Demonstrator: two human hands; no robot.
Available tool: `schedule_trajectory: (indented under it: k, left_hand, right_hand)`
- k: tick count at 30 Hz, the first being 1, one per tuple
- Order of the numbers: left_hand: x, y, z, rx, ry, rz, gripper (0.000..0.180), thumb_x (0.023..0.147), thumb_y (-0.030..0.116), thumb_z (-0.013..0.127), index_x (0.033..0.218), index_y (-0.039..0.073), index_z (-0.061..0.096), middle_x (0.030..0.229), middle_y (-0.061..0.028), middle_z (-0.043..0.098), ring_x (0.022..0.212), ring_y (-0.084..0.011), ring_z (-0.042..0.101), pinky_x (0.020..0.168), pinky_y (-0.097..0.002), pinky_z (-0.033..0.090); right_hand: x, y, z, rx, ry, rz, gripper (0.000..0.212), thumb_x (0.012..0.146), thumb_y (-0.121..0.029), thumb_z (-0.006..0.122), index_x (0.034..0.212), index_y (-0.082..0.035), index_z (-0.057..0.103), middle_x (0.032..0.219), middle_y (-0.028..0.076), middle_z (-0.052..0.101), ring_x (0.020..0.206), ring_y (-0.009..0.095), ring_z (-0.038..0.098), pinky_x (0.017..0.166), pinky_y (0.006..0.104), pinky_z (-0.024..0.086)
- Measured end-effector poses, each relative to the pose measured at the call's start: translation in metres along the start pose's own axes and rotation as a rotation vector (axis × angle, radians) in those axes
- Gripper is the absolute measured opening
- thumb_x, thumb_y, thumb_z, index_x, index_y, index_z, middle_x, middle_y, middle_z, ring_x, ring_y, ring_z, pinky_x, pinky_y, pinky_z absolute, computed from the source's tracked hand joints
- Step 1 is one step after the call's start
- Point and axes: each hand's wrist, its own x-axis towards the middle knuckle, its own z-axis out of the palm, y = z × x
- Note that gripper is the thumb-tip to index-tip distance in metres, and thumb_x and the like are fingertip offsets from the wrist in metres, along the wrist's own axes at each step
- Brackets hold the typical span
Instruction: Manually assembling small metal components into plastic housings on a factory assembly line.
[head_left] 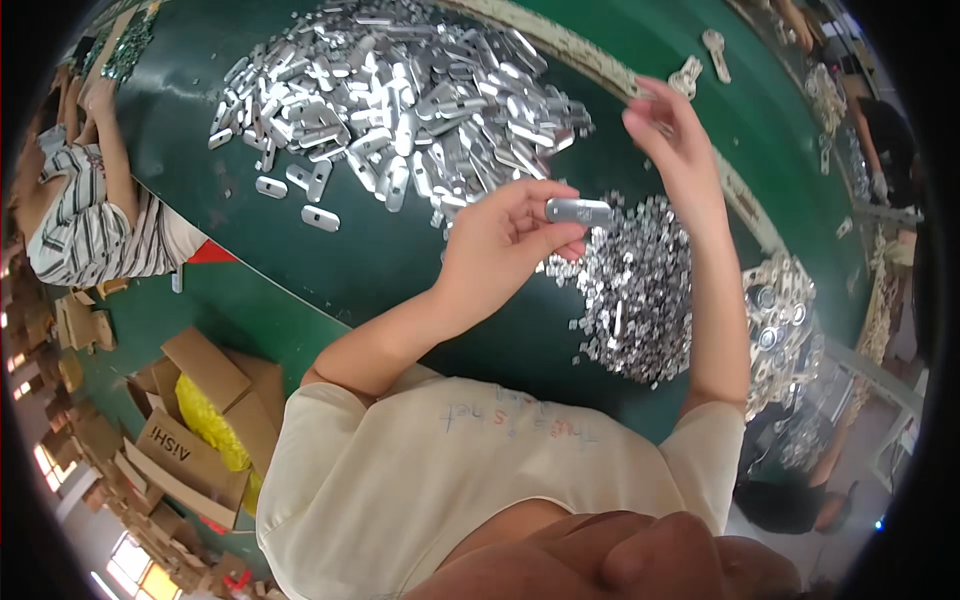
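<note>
My left hand (495,235) pinches a silver oblong metal piece (578,212) with rounded ends between thumb and fingers. It is held above the table, beside a heap of tiny shiny metal bits (635,290). Farther up and to the right, my right hand (675,140) is raised with thumb and forefinger apart and nothing visible between them. Its fingertips are near the pale worn rail (575,48). A large heap of similar oblong metal pieces (400,110), many with a slot, spreads over the far side of the dark green table (300,260).
Beyond the rail, pale key-shaped parts (716,55) lie on a green surface (780,120). Pale parts with round rings (780,320) are heaped right of my right forearm. A person in a striped garment (90,220) sits left. An open carton (190,450) with yellow wrapping stands lower left.
</note>
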Motion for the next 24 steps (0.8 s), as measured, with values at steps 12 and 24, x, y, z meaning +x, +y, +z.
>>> schedule_trajectory:
  k: [12,24]
  left_hand:
    - [0.008,-0.043,0.000,-0.030,-0.054,-0.056,0.027,0.085,-0.003,0.057,0.111,-0.003,0.050,0.090,-0.0123,0.063,0.078,-0.0156,0.064,0.070,-0.0244,0.051]
    - [-0.001,-0.020,0.000,0.149,-0.099,-0.026,0.026,0.086,-0.002,0.055,0.111,0.000,0.052,0.083,-0.0090,0.064,0.077,-0.0127,0.064,0.067,-0.0217,0.048]
  right_hand:
    - [0.301,0.088,-0.027,-1.390,0.109,-0.174,0.040,0.077,-0.007,0.055,0.116,-0.014,0.053,0.125,0.008,0.045,0.117,0.032,0.039,0.086,0.0503,0.039]
    - [0.063,0.011,-0.102,0.921,-0.283,0.100,0.047,0.095,-0.047,0.029,0.118,-0.008,0.040,0.104,0.023,0.055,0.089,0.030,0.061,0.065,0.0352,0.053]
